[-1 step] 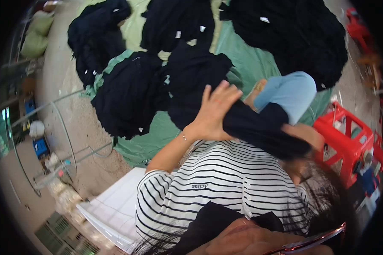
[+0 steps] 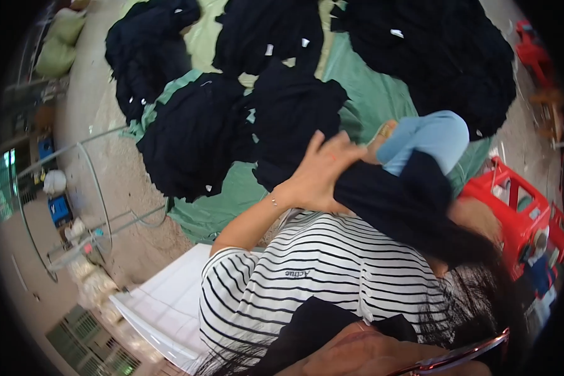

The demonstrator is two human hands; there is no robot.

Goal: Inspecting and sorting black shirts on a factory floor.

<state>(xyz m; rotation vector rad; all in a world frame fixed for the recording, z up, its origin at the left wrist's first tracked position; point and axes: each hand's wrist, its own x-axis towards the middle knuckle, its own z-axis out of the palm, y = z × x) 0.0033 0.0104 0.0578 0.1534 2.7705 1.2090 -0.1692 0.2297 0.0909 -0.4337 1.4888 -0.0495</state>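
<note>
A dark navy knit garment [image 2: 391, 203] is stretched across in front of my striped shirt. My left hand [image 2: 326, 172] grips its left end, with the fingers fanned over the edge and the thumb partly hidden by the cloth. At the garment's right end is my right hand [image 2: 479, 216], blurred by motion, its fingers hidden or smeared. Just beyond my left hand lies a pile of dark garments [image 2: 297, 109], and a second pile [image 2: 194, 135] lies to its left. My knee in light blue trousers [image 2: 442, 135] shows behind the held garment.
Larger dark heaps [image 2: 438, 56] with small white labels lie on a green sheet [image 2: 370, 75] across the floor. A red plastic stool [image 2: 523, 188] stands close on the right. To the left are a bent metal frame [image 2: 103, 188] and a white board or table [image 2: 169, 301].
My right hand has moved right and slightly down, drawing that end of the garment out with it. My left hand has lowered slightly. The whole view has shifted a little.
</note>
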